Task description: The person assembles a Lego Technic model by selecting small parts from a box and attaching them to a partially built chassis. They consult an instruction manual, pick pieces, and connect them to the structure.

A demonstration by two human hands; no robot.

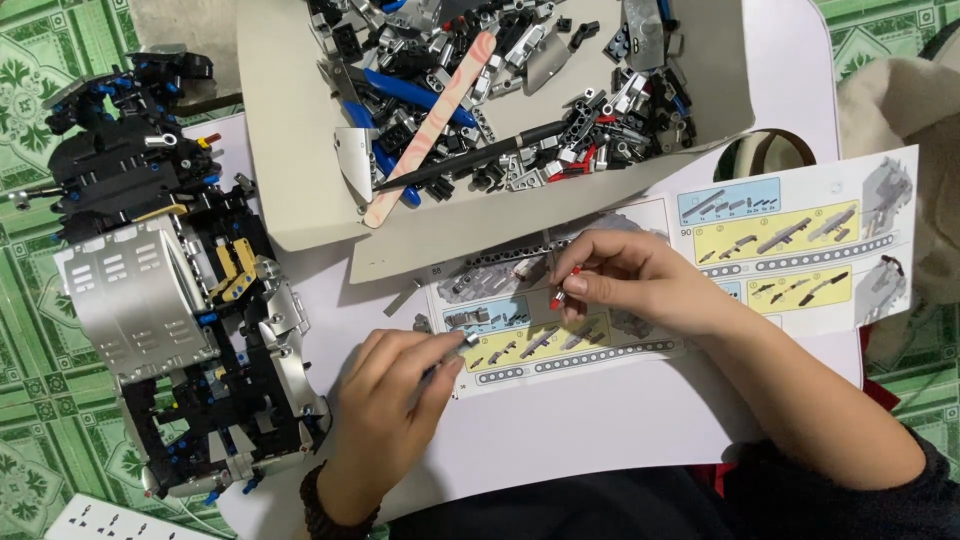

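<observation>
A red-and-white pin shows between the fingers of the right hand, while a silver-grey piece glints at the left hand. The booklet beneath carries yellow and pale-blue panels with grey diagrams on white. The model is black with silver-grey panels, flecked with blue pins and a yellow bracket. In the beige tray lie black, grey and silver parts, blue beams, scattered red bits, a black pen and a pink marbled stick. The table is white; the floor is green, in an ornate leaf-and-diamond pattern. A dark beaded bracelet circles the left wrist; the sleeve is black.
</observation>
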